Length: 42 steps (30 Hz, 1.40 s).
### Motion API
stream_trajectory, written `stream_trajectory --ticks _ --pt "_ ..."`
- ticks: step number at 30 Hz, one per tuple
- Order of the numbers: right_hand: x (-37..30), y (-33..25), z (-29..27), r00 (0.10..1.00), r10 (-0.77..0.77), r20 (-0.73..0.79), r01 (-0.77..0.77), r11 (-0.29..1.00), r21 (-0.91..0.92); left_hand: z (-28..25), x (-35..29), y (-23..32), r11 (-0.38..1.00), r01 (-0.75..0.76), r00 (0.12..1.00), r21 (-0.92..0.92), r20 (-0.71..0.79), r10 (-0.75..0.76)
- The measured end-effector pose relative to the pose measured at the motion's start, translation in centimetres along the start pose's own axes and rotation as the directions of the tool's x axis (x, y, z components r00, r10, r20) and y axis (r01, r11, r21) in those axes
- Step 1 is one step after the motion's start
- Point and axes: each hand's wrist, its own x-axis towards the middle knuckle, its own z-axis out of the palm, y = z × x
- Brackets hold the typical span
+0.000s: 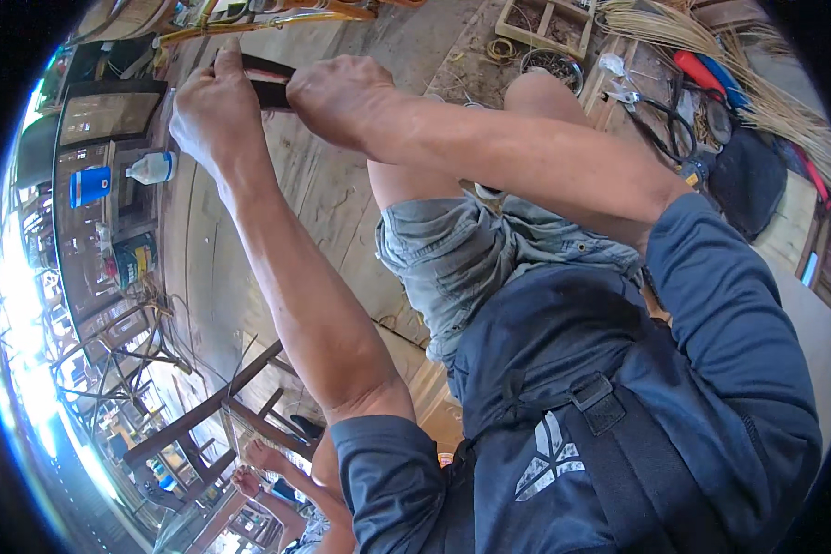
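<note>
My left hand (217,106) is closed around one end of a dark, flat strip (270,94) with a reddish streak along it. My right hand (334,100) grips its other end, knuckles up. The strip spans the short gap between both fists; what lies inside the fingers is hidden. Both arms reach forward over the plank floor (277,194), the right one crossing above my bare knee. Just beyond the hands lies a curved, orange-brown pole (277,20).
At right are a wooden tray (537,42), a black-handled cutting tool (679,129), a red-handled tool (699,72) and a bundle of thin cane strips (660,26). A blue container (90,186) and a bottle (151,168) stand left. Lower left, another person's hands (260,462) are near a dark wooden frame (214,404).
</note>
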Motion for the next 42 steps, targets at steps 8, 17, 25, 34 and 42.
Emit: stream_trajectory --ticks 8,17,25,34,42 --pt "0.2 0.5 1.4 0.954 -0.057 -0.294 0.086 0.993 0.085 -0.8 0.3 -0.7 0.992 -0.129 0.970 0.008 -0.205 0.127" --pt "3.6 5.0 -2.8 0.848 -0.490 0.200 0.498 0.867 0.012 -1.6 -3.6 -0.4 0.978 -0.037 0.995 -0.204 -0.102 0.017" --pt "4.3 8.1 -1.7 0.792 -0.605 -0.085 0.589 0.720 0.366 -1.9 -4.3 1.6 0.978 0.003 0.996 -0.208 -0.087 -0.022" --pt "-0.2 5.6 4.7 0.824 0.347 -0.448 0.344 0.322 0.882 -1.3 -2.1 5.4 0.956 0.083 0.991 -0.282 0.121 -0.051" --pt "1.0 2.7 6.8 0.711 0.539 -0.451 0.234 0.424 0.875 -2.0 -3.6 3.4 0.937 0.017 0.998 -0.348 0.059 0.004"
